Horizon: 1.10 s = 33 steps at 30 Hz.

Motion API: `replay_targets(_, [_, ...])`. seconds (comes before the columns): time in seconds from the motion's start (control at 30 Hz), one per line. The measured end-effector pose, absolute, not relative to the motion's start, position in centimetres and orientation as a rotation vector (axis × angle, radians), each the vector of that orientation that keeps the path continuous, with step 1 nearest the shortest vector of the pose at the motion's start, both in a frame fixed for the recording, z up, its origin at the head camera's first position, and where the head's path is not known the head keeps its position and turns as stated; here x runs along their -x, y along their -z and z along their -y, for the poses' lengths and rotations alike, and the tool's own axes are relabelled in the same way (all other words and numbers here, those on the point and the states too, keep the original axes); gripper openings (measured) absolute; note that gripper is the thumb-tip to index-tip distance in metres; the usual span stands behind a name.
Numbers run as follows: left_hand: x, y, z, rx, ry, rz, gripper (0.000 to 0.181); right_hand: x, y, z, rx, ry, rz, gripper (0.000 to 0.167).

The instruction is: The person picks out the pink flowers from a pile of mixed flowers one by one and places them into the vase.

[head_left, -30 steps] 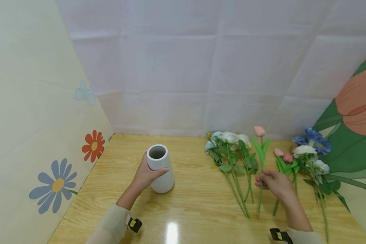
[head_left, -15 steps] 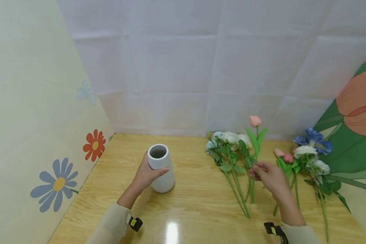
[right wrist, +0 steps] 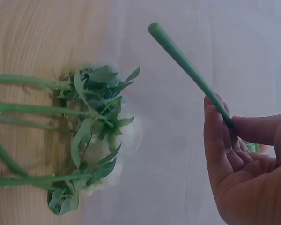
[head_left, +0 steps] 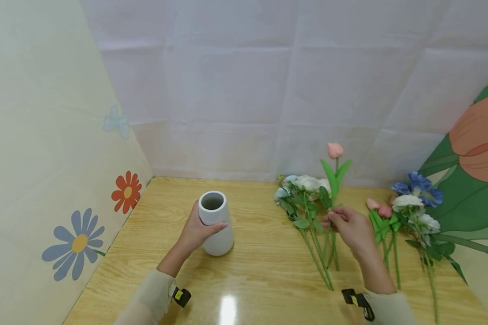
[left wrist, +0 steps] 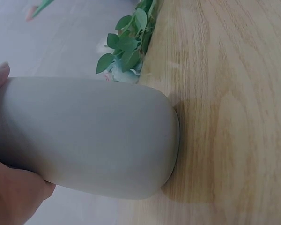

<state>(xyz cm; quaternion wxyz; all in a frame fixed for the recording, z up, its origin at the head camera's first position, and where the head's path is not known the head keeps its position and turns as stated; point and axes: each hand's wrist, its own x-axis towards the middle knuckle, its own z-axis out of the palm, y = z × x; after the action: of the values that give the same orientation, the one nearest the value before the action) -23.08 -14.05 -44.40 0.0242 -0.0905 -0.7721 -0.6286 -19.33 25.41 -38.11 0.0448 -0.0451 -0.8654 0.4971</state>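
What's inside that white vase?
Looking into the white vase from above, you can see only its shadowy grey inner wall, and nothing pokes out of the top. The bottom is hidden by the vase's own front side, so I can't tell what's down there.

Wood-grained tabletop (head_left: 264,271), light yellow-brown, with a bright patch of reflected light (head_left: 228,310) toward the viewer. A white vase (head_left: 219,239) stands upright on its base at left of centre. Farther right lie white and pale blue flowers (head_left: 307,183), stems toward the viewer; beyond them, pink tulips (head_left: 385,211) beside a group of white flowers (head_left: 407,201) and blue blooms (head_left: 420,184).
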Motion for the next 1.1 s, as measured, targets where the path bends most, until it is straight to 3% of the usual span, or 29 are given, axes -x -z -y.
replay_targets(1.1, [23.1, 44.4, 14.0, 0.277, 1.969, 2.384, 0.095, 21.4, 35.4, -18.4, -0.08, -1.72, 2.461, 0.025])
